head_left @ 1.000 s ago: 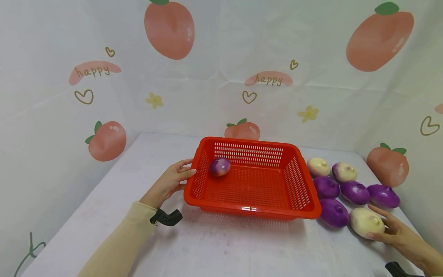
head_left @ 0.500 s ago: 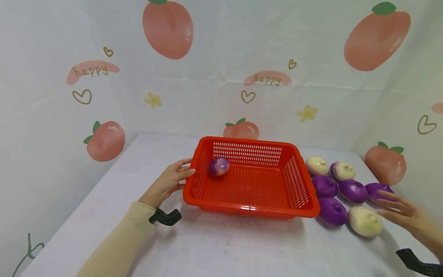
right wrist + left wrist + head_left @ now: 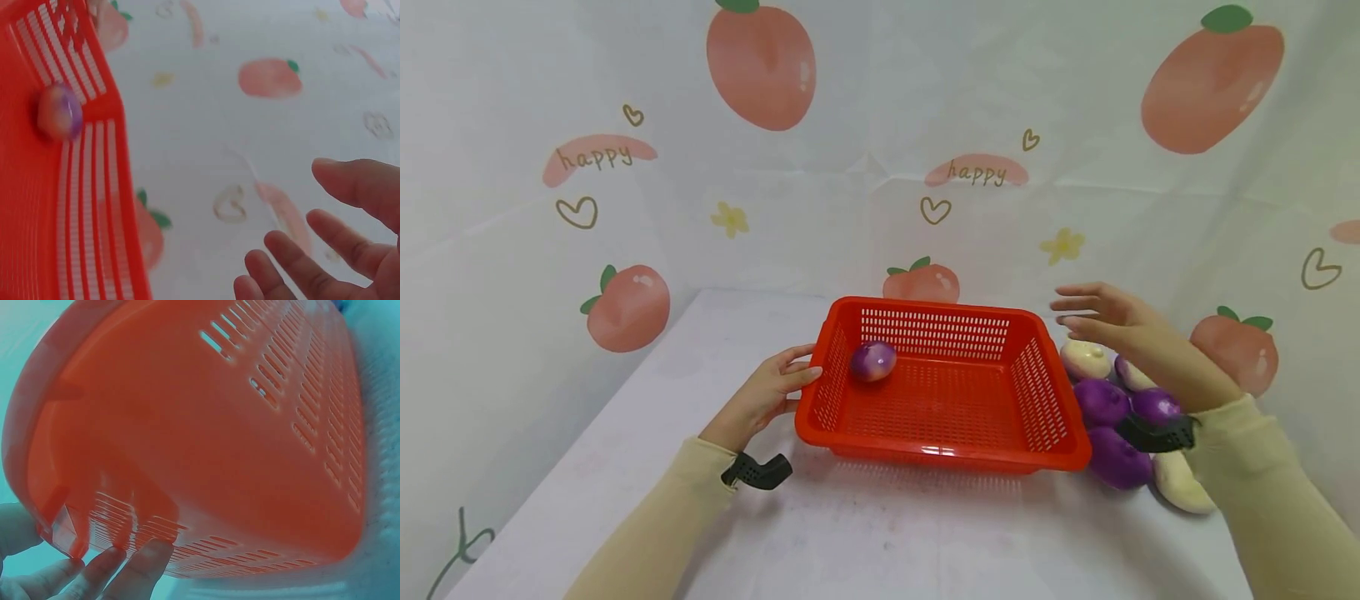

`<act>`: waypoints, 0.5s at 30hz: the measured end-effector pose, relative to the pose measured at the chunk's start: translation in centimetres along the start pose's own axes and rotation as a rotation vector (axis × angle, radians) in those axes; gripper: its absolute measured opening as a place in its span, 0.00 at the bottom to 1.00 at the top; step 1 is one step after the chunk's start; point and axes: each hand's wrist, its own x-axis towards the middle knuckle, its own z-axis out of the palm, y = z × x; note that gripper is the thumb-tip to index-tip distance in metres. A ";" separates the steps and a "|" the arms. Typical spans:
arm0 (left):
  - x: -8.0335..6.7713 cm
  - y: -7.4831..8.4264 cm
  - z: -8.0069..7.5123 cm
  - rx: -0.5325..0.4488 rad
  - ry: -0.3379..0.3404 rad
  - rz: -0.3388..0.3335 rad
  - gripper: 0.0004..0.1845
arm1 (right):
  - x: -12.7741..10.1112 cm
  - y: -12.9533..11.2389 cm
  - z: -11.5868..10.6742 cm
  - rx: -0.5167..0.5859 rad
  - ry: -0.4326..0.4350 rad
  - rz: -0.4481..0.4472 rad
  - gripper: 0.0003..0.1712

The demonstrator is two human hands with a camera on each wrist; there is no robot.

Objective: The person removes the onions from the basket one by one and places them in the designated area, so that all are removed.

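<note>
My left hand (image 3: 766, 390) grips the left rim of a red plastic basket (image 3: 940, 457), thumb over the rim. In the left wrist view, its fingers (image 3: 142, 569) lie against the slotted outer wall. Inside the basket, near the left wall, lies one purple-and-white onion-like vegetable (image 3: 874, 361). My right hand (image 3: 1101, 315) is raised beyond the basket's back right corner, overlapping a cream-white vegetable (image 3: 1084, 362) in the head view. Its fingers are spread and relaxed with nothing between them, as the right wrist view also shows.
Right of the basket, more vegetables sit on the white table (image 3: 880, 533): several purple ones (image 3: 1118, 460) and a cream one (image 3: 1182, 483) at the front, partly hidden by the right arm. A white curtain with fruit prints (image 3: 820, 200) stands behind the table.
My right hand has left the front cream vegetable, which it was touching, and moved up and left to the back of the group, empty. My left hand and the basket stay in place.
</note>
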 end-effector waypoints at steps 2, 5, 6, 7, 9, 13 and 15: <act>0.0 0.0 0.0 0.000 0.002 0.003 0.34 | 2.6 -1.2 1.6 0.040 -0.041 -0.050 0.28; 0.0 -0.1 0.0 -0.001 0.003 0.008 0.34 | 6.4 -2.3 4.2 0.088 -0.107 -0.103 0.28; 0.0 -0.1 0.0 -0.002 0.001 0.010 0.33 | 7.6 -2.6 5.1 0.107 -0.132 -0.121 0.28; 0.0 -0.1 0.0 -0.001 0.000 0.012 0.33 | 8.6 -2.9 6.0 0.122 -0.154 -0.123 0.29; 0.0 -0.2 0.0 -0.002 -0.004 0.014 0.33 | 10.5 -3.2 7.7 0.156 -0.196 -0.123 0.30; 0.1 -0.2 0.0 -0.005 -0.009 0.019 0.34 | 13.5 -3.1 10.8 0.196 -0.254 -0.072 0.30; 0.1 -0.2 0.0 -0.007 -0.010 0.019 0.34 | 14.7 -2.7 12.2 0.190 -0.269 -0.043 0.30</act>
